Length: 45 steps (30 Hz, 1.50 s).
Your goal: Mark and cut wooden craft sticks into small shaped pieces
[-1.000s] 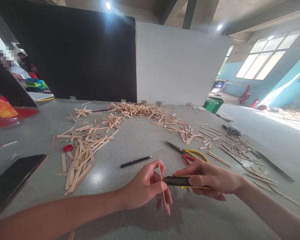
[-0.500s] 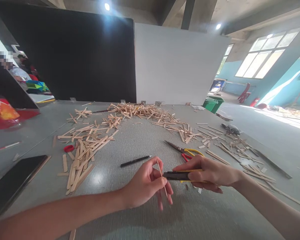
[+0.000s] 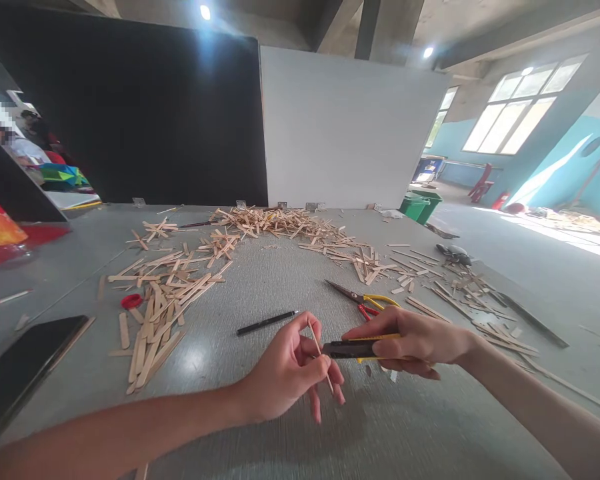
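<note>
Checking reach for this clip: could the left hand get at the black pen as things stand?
Probably yes: only bare table separates the left hand from the black pen, but it is pinching a thin stick.

A craft workshop: wooden sticks [image 3: 170, 287] litter a grey worktable [image 3: 280, 280] beside scissors [image 3: 365, 301].

We've one cam only, head-worn: it looks fwd & down over the desk [image 3: 280, 280], v. close to the left hand [image 3: 286, 371] & right hand [image 3: 416, 341].
</note>
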Each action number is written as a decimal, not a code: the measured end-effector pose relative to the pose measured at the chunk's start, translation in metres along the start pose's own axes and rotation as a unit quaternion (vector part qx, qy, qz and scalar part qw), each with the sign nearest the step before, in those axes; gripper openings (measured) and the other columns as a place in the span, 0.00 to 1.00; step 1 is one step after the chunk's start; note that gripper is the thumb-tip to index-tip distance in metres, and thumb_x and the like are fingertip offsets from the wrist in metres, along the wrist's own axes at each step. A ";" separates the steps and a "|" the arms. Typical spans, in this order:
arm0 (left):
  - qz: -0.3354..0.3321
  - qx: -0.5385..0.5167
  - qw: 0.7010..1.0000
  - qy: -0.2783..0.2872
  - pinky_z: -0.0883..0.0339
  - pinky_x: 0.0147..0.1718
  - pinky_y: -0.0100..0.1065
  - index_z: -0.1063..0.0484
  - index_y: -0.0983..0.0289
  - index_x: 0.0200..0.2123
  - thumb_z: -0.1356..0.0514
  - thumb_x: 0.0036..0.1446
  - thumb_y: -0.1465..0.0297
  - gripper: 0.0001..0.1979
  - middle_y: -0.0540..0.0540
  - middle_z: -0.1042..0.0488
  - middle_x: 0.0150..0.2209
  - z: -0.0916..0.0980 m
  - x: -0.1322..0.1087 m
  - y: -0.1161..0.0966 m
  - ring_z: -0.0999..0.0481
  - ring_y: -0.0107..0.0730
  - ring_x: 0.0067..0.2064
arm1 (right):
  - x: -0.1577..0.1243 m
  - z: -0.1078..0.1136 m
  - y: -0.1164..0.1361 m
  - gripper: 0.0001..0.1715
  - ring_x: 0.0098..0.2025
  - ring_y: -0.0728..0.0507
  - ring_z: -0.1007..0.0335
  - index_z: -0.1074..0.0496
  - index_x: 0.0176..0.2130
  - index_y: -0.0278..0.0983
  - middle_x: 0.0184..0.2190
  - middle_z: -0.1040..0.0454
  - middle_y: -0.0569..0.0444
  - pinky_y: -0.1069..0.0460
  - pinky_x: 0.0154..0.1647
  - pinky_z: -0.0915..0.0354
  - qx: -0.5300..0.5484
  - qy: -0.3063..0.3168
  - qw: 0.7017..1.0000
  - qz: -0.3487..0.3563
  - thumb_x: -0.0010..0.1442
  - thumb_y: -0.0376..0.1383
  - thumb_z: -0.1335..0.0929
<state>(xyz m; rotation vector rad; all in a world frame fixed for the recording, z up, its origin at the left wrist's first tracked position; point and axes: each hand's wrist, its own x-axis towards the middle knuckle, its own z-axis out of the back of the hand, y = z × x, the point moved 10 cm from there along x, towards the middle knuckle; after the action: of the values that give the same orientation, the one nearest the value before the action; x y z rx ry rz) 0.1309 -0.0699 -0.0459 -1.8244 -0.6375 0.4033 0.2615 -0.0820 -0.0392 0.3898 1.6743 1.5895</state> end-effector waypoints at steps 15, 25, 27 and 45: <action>0.081 0.019 0.996 -0.015 0.25 0.25 0.19 0.45 0.58 0.38 0.35 0.65 0.72 0.17 0.42 0.22 0.29 -0.041 -0.037 -0.019 0.16 0.26 0.31 | -0.036 -0.035 0.032 0.13 0.13 0.54 0.44 0.33 0.32 0.39 0.14 0.38 0.67 0.61 0.13 0.49 -0.104 0.008 0.993 -0.059 0.70 0.38 0.32; 0.062 -0.001 0.996 -0.063 0.24 0.20 0.24 0.47 0.57 0.36 0.35 0.60 0.72 0.18 0.45 0.21 0.29 -0.025 -0.034 -0.014 0.16 0.32 0.28 | -0.036 -0.026 0.022 0.11 0.13 0.54 0.42 0.29 0.36 0.37 0.15 0.35 0.66 0.61 0.13 0.45 -0.087 0.014 0.995 -0.042 0.69 0.40 0.32; 0.040 0.038 0.990 -0.126 0.25 0.17 0.26 0.49 0.56 0.36 0.38 0.62 0.72 0.18 0.45 0.20 0.32 0.001 -0.035 -0.024 0.18 0.31 0.25 | -0.053 0.007 0.016 0.16 0.13 0.54 0.44 0.26 0.41 0.36 0.18 0.34 0.65 0.59 0.11 0.47 -0.058 -0.051 0.996 -0.046 0.67 0.48 0.30; -0.108 0.496 0.856 0.096 0.32 0.61 0.42 0.29 0.53 0.65 0.47 0.67 0.78 0.27 0.55 0.21 0.60 -0.074 -0.033 -0.056 0.22 0.42 0.60 | -0.086 0.121 -0.025 0.22 0.33 0.40 0.24 0.24 0.40 0.41 0.33 0.19 0.51 0.49 0.33 0.38 -0.459 -0.417 0.780 -0.082 0.72 0.51 0.40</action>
<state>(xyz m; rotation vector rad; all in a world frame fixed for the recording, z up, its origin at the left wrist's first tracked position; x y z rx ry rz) 0.1330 -0.1323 0.0302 -0.7757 -0.3647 0.3021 0.4097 -0.0610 -0.0250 0.3289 0.1709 1.5455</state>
